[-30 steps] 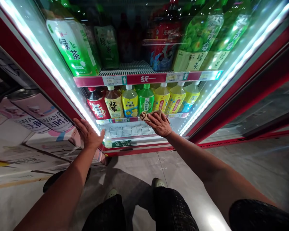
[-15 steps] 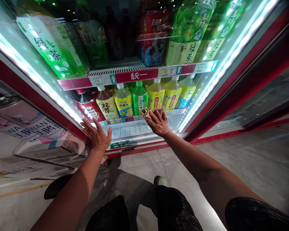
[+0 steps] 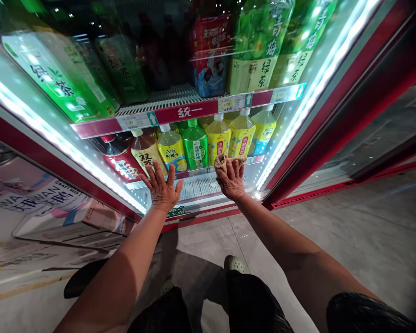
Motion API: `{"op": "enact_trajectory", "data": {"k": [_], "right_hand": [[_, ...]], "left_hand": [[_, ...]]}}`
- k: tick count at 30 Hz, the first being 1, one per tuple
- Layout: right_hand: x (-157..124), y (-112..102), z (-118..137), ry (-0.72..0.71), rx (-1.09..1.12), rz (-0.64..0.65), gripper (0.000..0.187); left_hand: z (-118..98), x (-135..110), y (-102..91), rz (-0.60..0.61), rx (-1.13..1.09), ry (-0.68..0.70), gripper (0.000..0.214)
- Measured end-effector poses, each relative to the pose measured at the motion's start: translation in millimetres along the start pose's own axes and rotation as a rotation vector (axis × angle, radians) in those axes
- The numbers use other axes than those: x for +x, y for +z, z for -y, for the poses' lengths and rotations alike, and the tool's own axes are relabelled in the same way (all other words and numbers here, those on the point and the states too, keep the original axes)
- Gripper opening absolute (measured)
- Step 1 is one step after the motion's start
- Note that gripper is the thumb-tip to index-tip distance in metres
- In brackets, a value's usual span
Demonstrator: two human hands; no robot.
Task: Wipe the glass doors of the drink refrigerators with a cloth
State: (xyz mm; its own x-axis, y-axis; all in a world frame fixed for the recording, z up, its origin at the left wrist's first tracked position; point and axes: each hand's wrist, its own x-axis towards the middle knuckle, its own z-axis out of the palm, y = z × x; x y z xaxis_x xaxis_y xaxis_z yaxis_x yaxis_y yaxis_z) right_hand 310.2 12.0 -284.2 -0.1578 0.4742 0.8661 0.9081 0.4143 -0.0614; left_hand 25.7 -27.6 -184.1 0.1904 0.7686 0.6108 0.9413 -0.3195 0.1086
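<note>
My right hand [image 3: 233, 181] presses a crumpled tan cloth [image 3: 221, 163] against the glass door [image 3: 194, 185] of a drinks cooler, in front of the yellow bottles [image 3: 219, 138]. The fingers lie over the cloth and cover part of it. Spread wide, my left hand [image 3: 163, 188] holds nothing. It is at the glass further left, before a brown-and-cream bottle [image 3: 143, 150] and a lemon drink bottle [image 3: 171, 148]. Whether its palm touches the glass I cannot tell.
Large green tea bottles [image 3: 60, 78] and a red carton [image 3: 210, 55] stand on the upper shelf behind the glass. Bright light strips line both sides of the red door frame [image 3: 319, 134]. Printed boxes [image 3: 65, 217] are stacked at the left. Grey tiles [image 3: 208, 240] cover the floor.
My left hand has moved right, away from the door's left edge and over the glass. The right hand and cloth have shifted slightly right across the bottles. The view has shifted a little.
</note>
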Motion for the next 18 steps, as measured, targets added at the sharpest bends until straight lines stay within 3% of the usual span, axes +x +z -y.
{"op": "enact_trajectory", "data": {"k": [3, 8, 14, 18], "right_hand": [[6, -4, -9, 0.007, -0.025, -0.020, 0.046], [25, -11, -28, 0.253, -0.020, -0.114, 0.060], [12, -3, -8, 0.483, 0.045, -0.344, 0.069], [39, -18, -2, 0.706, 0.078, -0.396, 0.069]], "left_hand": [[3, 2, 6.5, -0.001, 0.012, -0.021, 0.087], [6, 3, 14.8, -0.017, 0.047, -0.037, 0.085], [6, 3, 19.0, -0.032, 0.041, -0.055, 0.088], [5, 4, 18.8, -0.026, 0.015, -0.073, 0.082]]}}
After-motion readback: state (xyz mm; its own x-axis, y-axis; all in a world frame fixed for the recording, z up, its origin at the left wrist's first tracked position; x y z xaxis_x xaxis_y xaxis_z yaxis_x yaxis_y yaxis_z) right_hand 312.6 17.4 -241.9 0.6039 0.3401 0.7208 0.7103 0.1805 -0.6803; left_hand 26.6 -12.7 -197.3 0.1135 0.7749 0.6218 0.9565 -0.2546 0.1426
